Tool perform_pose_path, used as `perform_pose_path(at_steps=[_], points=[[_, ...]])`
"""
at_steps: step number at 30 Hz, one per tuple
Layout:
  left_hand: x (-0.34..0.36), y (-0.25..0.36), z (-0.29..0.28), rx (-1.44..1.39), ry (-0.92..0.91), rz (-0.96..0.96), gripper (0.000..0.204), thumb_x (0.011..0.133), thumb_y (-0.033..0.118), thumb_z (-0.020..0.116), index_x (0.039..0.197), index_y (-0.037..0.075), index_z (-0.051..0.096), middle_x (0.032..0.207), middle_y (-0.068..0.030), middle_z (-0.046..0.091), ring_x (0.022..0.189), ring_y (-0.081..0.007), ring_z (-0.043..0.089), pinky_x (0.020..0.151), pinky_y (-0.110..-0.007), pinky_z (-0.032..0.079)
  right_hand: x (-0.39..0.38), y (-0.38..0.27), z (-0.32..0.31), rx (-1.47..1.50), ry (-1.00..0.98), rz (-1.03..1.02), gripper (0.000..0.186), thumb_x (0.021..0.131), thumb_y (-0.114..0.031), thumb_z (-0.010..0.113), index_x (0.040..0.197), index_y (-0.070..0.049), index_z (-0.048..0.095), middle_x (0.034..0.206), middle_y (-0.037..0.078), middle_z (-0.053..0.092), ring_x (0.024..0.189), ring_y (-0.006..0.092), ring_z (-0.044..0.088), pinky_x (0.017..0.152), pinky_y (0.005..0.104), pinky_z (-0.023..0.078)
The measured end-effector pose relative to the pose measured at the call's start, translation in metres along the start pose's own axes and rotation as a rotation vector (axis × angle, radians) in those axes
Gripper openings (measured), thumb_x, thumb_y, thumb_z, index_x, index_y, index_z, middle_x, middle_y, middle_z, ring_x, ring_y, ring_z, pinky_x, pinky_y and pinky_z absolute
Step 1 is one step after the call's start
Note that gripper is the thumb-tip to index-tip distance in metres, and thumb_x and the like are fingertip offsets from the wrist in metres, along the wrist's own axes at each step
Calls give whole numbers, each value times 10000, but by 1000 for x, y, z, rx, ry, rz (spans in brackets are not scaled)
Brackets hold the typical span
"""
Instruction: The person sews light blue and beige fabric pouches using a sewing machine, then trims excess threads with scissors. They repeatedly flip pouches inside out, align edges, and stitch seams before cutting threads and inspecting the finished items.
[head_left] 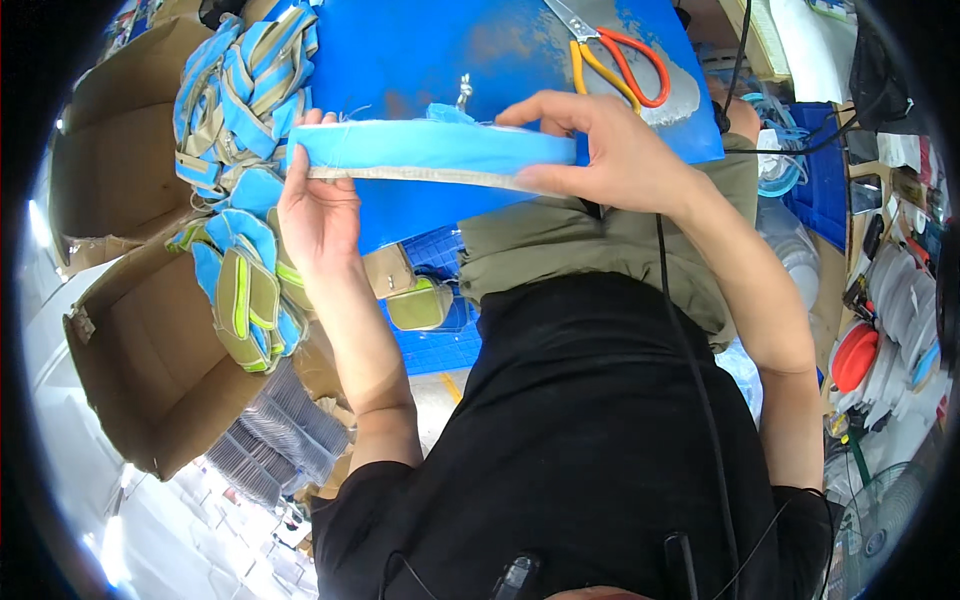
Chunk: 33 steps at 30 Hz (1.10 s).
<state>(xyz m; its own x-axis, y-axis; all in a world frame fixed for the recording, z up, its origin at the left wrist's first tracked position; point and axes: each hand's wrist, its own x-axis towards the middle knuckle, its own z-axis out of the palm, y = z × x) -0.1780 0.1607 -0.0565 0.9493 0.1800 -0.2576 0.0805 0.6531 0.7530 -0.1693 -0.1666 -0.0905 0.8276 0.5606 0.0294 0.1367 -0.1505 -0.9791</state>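
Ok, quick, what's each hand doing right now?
Left hand: closed, holding the left end of the blue strip.
Right hand: closed, holding the blue strip near its right end.

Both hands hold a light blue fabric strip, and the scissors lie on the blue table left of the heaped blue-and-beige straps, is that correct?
Not quite: the head view shows the scissors on the blue table right of the heaped blue-and-beige straps, not left. The left hand and right hand do hold the light blue fabric strip.
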Motion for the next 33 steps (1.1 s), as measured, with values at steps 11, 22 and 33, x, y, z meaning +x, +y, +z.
perform_pose_path(at_steps=[11,22,33], points=[[-5,-18,29,212,-64,162,551,992,56,611,1489,48,372,1402,-203,547,1247,-285,588,1046,-420,525,-11,-5,-7,-90,45,24,440,820,-285,778,1198,-94,658,769,107,657,723,239,640,673,345,485],[-17,-29,33,226,-227,128,640,989,51,615,1552,92,312,1309,-171,643,1099,-192,668,954,-354,570,13,6,33,511,-62,77,319,967,-271,694,1146,-7,686,911,26,701,812,80,619,713,258,500],[-26,-7,25,130,-247,210,695,983,25,608,1581,125,266,1260,-153,680,1088,-195,689,943,-400,584,22,23,-29,547,431,134,173,1006,-198,651,1039,-32,689,874,-9,669,746,69,574,751,235,485]])
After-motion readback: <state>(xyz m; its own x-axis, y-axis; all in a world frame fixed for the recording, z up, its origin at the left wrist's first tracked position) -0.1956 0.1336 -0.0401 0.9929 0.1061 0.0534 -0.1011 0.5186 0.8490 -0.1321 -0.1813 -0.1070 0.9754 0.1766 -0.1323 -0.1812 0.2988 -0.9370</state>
